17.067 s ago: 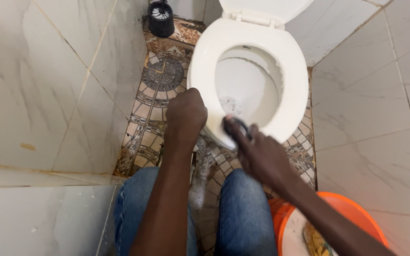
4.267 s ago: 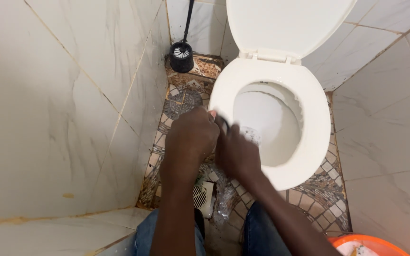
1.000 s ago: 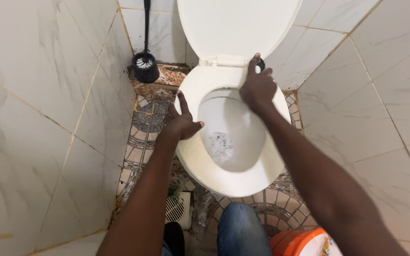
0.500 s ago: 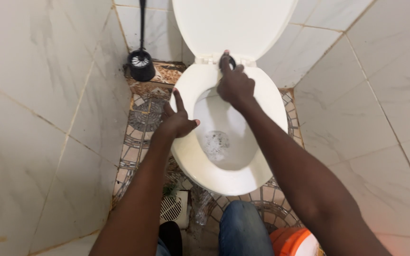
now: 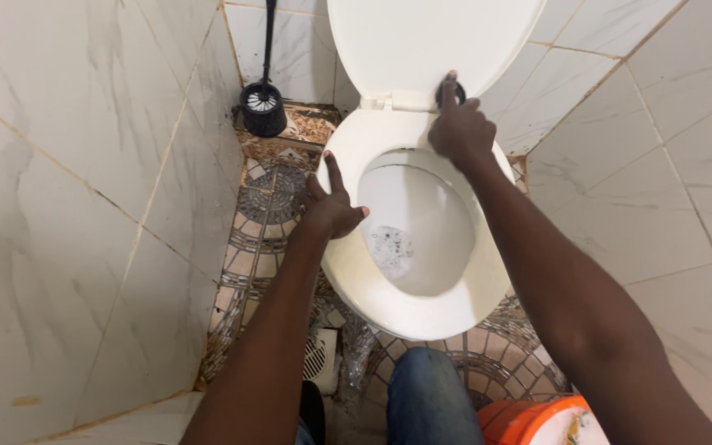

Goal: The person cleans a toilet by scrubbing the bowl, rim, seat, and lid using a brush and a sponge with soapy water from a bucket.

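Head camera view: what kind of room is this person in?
A small tiled toilet room. A white toilet with its lid raised fills the middle, a black toilet brush stands in the corner, and pale wall tiles close in on both sides.

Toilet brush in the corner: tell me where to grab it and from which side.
Grip the toilet brush by its thin black handle, above the round black holder. The handle stands upright against the back wall, with wall tiles close on the left, so come from the front right, over the patterned floor. The left hand, resting on the toilet seat, is nearer.
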